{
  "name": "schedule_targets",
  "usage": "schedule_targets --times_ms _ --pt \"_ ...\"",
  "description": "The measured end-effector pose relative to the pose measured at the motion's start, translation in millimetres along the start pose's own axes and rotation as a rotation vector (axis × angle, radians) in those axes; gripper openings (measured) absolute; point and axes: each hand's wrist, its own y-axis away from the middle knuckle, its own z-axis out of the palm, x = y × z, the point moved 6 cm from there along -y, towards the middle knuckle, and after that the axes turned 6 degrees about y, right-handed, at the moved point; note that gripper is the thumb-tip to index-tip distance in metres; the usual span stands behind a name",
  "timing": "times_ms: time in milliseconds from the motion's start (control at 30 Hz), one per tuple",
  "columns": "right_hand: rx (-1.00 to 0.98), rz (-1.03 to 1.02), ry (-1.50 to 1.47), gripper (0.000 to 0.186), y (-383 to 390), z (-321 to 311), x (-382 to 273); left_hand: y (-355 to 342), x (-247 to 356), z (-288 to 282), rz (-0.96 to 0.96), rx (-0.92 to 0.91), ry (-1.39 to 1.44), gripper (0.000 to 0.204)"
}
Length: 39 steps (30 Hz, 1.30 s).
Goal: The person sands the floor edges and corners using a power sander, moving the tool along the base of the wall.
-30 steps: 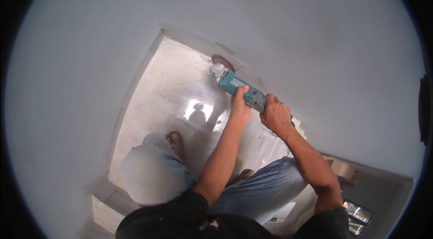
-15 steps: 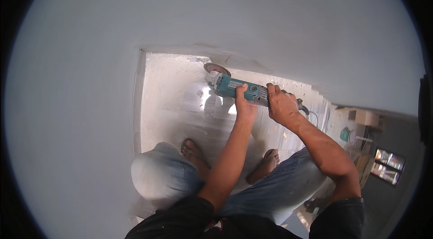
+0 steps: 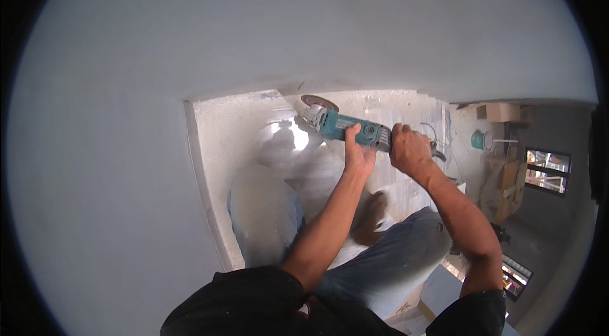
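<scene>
Shifted slightly right since half a second earlier, a teal angle grinder [image 3: 333, 125] sat just above the frame's centre.
Reaching up from lower centre, the left hand [image 3: 360, 158] gripped its body, thumb on top, other fingers hidden; the right hand [image 3: 411, 149], angled in from lower right, closed its fingers around the rear. The disc [image 3: 324, 102] stood near the grey wall [image 3: 317, 25], contact unclear.

The pale floor [image 3: 231, 126] is bright, with white glare near its far edge, broken by a dark reflection. Soft, even light covers the grey wall [image 3: 317, 19]; a window [image 3: 547, 170] glows against the dim background at right. The grinder [image 3: 346, 128] looks fairly crisp, the right foot [image 3: 371, 218] blurred. Straight lines bow toward the black, vignetted rim.
</scene>
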Motion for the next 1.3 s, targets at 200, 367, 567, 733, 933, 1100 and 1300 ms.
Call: schedule_targets --times_ms 200,367,567,733,933,1100,1300 --pt "0.081 -0.047 0.03 0.021 1 -6 3 -1 4 8 0.03 -0.076 -0.017 0.045" --pt "0.19 -0.158 0.05 0.023 0 -20 7 2 7 21 0.108 -0.122 -0.047 0.043" --pt "0.268 -0.31 0.008 0.02 18 -40 13 28 5 44 0.315 -0.081 -0.045 0.046" --pt "0.34 -0.422 -0.042 0.021 26 -37 23 29 4 44 0.415 -0.054 -0.08 0.051" --pt "0.402 -0.493 0.006 0.021 30 -48 28 29 1 49 0.44 -0.012 -0.055 0.055" --pt "0.413 -0.519 0.144 0.022 46 -63 23 38 -7 59 0.444 -0.035 -0.004 0.049" --pt "0.382 -0.421 0.132 0.025 20 -29 9 5 5 29 0.495 0.012 -0.004 0.05"
